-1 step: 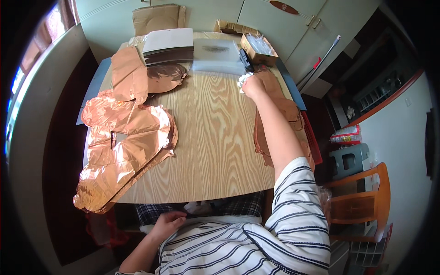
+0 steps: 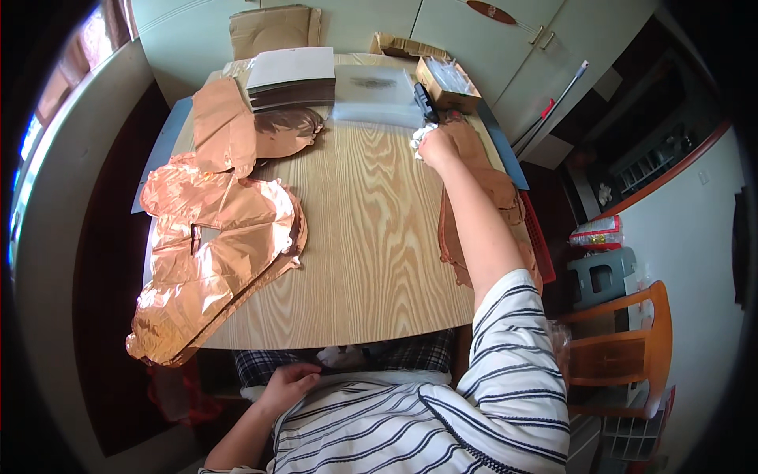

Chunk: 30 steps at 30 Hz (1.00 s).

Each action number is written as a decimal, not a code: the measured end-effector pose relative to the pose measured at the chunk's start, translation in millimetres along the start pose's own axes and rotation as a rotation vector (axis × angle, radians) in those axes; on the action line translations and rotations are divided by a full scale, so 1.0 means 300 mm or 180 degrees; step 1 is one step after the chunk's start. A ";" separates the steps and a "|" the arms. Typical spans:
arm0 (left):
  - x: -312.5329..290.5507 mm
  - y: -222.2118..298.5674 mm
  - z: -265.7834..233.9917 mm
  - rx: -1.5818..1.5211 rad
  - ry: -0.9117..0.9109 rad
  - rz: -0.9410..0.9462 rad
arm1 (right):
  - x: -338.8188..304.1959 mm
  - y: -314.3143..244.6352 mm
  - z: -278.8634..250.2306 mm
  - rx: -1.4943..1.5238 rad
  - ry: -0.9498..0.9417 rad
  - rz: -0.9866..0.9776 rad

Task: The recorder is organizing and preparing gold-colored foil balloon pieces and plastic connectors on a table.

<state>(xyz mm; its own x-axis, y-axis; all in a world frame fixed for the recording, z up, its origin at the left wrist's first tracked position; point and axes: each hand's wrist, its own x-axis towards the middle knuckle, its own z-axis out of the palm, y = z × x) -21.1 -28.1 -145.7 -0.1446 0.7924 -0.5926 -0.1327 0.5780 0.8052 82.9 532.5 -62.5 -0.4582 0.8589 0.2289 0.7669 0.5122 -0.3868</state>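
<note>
My right hand reaches to the far right of the table and is closed on a crumpled white cloth or tissue. Just beyond it lies a black handled tool, its kind unclear. Under my right forearm lie copper-coloured foil sheets. My left hand rests on my lap below the table edge, holding nothing, with its fingers loosely extended. On the table's left side are more shiny copper foil pieces, flat and curved in outline, some overlapping.
A wood-grain table spreads before me. Toward the back stand a stack of white-topped sheets, a pile of clear plastic sheets and a cardboard box with clear bags. A wooden chair is at the right.
</note>
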 end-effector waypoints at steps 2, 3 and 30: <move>-0.004 -0.013 -0.005 0.0065 0.0001 0.0011 | -0.023 -0.055 -0.049 0.0080 0.0097 -0.0036; -0.009 0.008 -0.007 0.0236 -0.0037 0.0020 | -0.032 -0.059 -0.065 0.0193 0.0064 -0.0028; 0.147 -0.170 -0.080 0.1671 -0.0155 0.0581 | -1.442 -0.238 0.485 0.1624 -0.3898 -0.0349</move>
<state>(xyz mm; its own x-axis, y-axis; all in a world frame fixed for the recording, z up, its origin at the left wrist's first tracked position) -44.1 -27.4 -213.4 -0.0724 0.8896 -0.4510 0.3982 0.4403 0.8047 160.9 124.3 -263.9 -0.8185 0.1198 -0.5619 0.5702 0.2891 -0.7689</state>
